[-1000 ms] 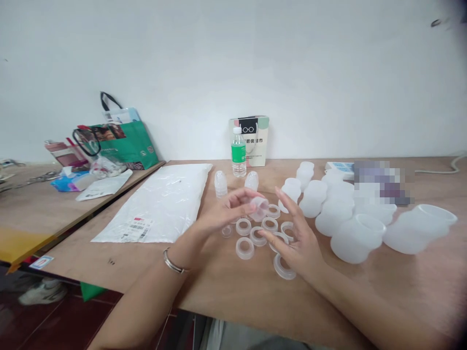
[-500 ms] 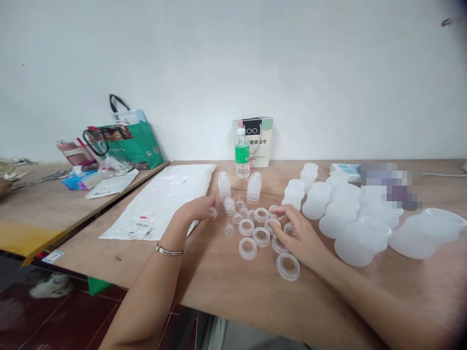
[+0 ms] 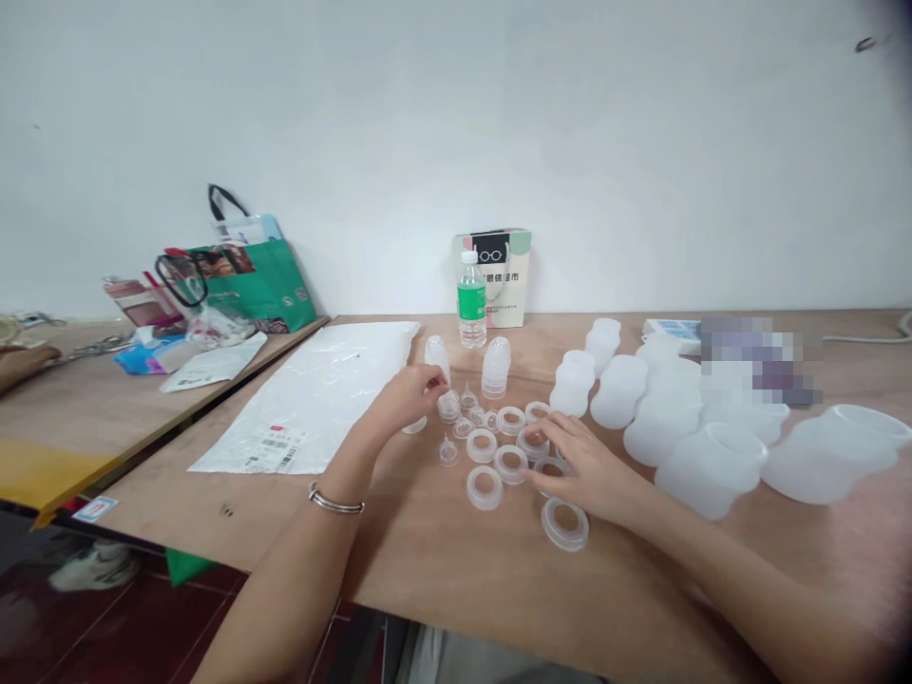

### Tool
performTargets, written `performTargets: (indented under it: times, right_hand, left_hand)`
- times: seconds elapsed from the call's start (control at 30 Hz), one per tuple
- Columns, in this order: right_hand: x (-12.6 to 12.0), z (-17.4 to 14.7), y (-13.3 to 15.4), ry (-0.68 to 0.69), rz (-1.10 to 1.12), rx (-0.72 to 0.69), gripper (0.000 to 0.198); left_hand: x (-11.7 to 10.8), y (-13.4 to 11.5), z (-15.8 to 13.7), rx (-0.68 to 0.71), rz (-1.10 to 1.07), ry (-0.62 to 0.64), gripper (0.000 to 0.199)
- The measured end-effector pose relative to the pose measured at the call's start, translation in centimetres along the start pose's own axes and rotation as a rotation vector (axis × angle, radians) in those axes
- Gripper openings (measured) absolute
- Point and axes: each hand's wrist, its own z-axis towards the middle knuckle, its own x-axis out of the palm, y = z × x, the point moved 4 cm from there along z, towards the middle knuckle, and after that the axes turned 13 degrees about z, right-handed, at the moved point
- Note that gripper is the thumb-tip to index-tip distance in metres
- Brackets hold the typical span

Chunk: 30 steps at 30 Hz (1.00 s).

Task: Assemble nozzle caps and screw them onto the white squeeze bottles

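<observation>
My left hand (image 3: 409, 397) is closed in a pinch at the top of a small stack of clear baby bottle nipples (image 3: 448, 407). A clear ring (image 3: 414, 426) lies on the table below that hand, partly covered by it. My right hand (image 3: 580, 467) holds nothing, its fingers apart over several translucent collar rings (image 3: 511, 464). More loose nipples (image 3: 447, 452) lie between my hands. Behind them stand two stacks of clear dome caps (image 3: 495, 369), the left one partly hidden by my left hand. To the right are several frosted bottle bodies (image 3: 618, 391).
A white plastic mailer (image 3: 313, 389) lies flat on the left of the table (image 3: 442, 570). Against the wall stand a water bottle (image 3: 471, 302) and a paper bag (image 3: 509, 280). On the side table are a green bag (image 3: 267, 285) and a tissue pack (image 3: 153, 351). Another person's hand (image 3: 25, 366) shows far left.
My left hand has let go of a clear ring, now on the table, and moved right to the nipple stack. My right hand has shifted slightly down toward me over the rings.
</observation>
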Motion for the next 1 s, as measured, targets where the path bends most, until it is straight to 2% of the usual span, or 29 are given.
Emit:
performTargets:
  times: [0.13,0.2,0.23,0.33,0.4,0.57,0.67,0.77,1.0]
  right_hand:
    - [1.1,0.2,-0.2,0.029,-0.058,-0.054,0.039]
    - [1.7,0.3,-0.3,0.035,-0.075,-0.057,0.035]
    - [1.8,0.4,-0.3,0.030,-0.070,-0.054,0.032]
    - [1.5,0.6,0.1,-0.024,0.054,-0.047,0.028]
    - [0.9,0.7,0.3,-0.093,0.255,-0.002,0.031]
    - [0.3,0.9,-0.5,-0.162,1.067,0.212,0.037]
    - [0.4,1.1,-1.3,-0.229,1.369,0.259,0.031]
    - [0.9,1.1,-1.6,-0.228,1.427,0.279,0.028]
    - [1.7,0.8,-1.0,-0.119,1.354,0.243,0.027]
  left_hand:
    - [-2.2,-0.3,-0.3,-0.035,-0.126,-0.317,0.016]
    - [-2.9,-0.6,-0.6,-0.060,-0.325,-0.432,0.017]
    - [-2.8,-0.9,-0.6,-0.074,-0.464,-0.446,0.017]
    - [-1.5,-2.1,-0.4,-0.100,-0.854,-0.330,0.021]
    - [-0.5,-3.1,-0.2,-0.079,-0.965,-0.226,0.023]
    - [1.1,-5.0,-0.5,0.083,-0.897,-0.037,0.024]
    - [1.7,-5.7,-0.9,0.206,-0.803,0.081,0.027]
    - [1.7,-6.2,-1.2,0.267,-0.697,0.123,0.029]
    - [1.5,-6.6,-1.6,0.252,-0.552,0.172,0.029]
